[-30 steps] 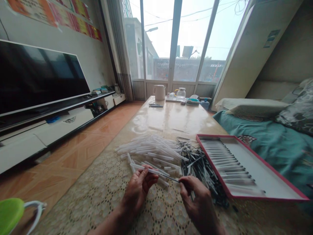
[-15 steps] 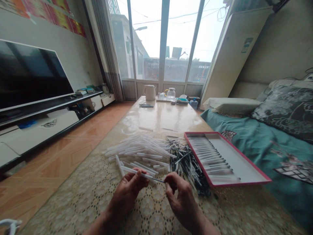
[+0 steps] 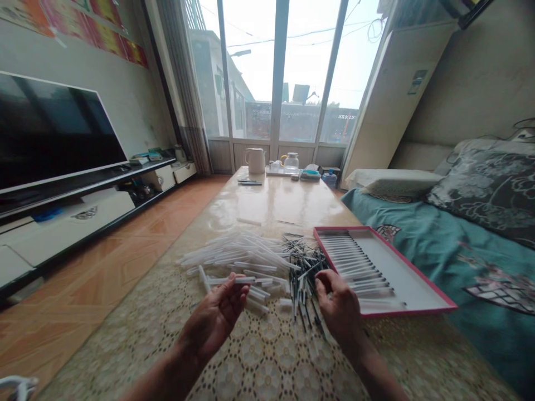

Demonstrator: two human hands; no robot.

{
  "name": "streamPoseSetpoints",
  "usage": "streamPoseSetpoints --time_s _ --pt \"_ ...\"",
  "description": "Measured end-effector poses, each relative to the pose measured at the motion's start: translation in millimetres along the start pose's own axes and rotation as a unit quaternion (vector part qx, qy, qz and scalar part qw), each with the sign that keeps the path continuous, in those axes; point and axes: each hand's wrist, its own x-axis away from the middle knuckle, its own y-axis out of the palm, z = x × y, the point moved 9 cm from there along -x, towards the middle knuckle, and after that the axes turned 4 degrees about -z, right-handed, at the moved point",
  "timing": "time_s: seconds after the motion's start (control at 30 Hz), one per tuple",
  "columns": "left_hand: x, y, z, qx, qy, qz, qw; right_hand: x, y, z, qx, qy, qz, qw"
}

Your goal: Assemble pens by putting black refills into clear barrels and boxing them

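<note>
My left hand (image 3: pixel 223 306) is closed in a pinch round a frosted white pen tube (image 3: pixel 246 280), held nearly level above the table with its free end pointing right. Behind it spreads a heap of similar white tubes (image 3: pixel 234 248). My right hand (image 3: pixel 338 298) is at the right side of a loose pile of thin dark pen refills (image 3: pixel 303 278), its fingertips pinched together. Whatever lies between those fingertips is hidden. Just beyond the right hand, a shallow pink-rimmed box (image 3: pixel 412 265) holds a row of white tubes with dark ends (image 3: pixel 355 262).
The long table (image 3: pixel 254 356) has a patterned cover. At its far end stand a beige jug (image 3: pixel 256 161), a glass pitcher (image 3: pixel 291 162) and a tissue pack (image 3: pixel 310 174). A sofa with a teal cover (image 3: pixel 418 234) runs along the right; a television (image 3: pixel 58 128) is at left.
My right hand has moved right, from the end of the tube to the dark pile. The dark rod between the hands no longer shows there. My left hand has lifted the tube slightly.
</note>
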Motion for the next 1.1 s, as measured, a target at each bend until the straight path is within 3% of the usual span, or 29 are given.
streamPoseSetpoints --time_s 0.2,0.3,0.4,0.5,0.63,0.73,0.83,1.0,1.1 --pt "14.1 28.0 20.1 0.019 0.023 -0.001 1.0 3.1 22.8 19.3 0.144 -0.018 -0.154 0.977" --pt "18.1 29.8 28.5 0.016 0.031 -0.002 0.999 12.1 32.1 18.5 0.169 -0.024 -0.219 0.961" --pt "20.3 25.6 33.0 0.014 0.041 0.01 0.999 18.2 34.1 15.4 0.204 -0.03 -0.241 0.948" --pt "19.0 16.0 20.7 0.021 0.031 0.034 0.999 22.8 37.2 15.4 0.23 -0.033 -0.246 0.941" --pt "9.3 0.3 -20.9 0.047 -0.013 0.051 0.998 27.0 43.5 13.2 0.23 -0.053 -0.24 0.942" --pt "-1.8 -8.1 -47.3 0.051 -0.03 0.026 0.998 24.0 37.7 -3.5 0.159 -0.087 -0.212 0.96" --pt "-10.9 -9.8 -61.1 0.063 -0.035 -0.033 0.997 16.2 28.8 -24.8 0.017 -0.076 -0.211 0.974" --pt "-15.4 -11.2 -66.1 0.047 -0.024 -0.085 0.995 5.7 27.9 -53.7 -0.206 -0.009 -0.212 0.955" --pt "-15.7 -10.3 -69.5 0.04 -0.03 -0.099 0.994 7.2 35.2 -62.7 -0.272 -0.003 -0.206 0.94"
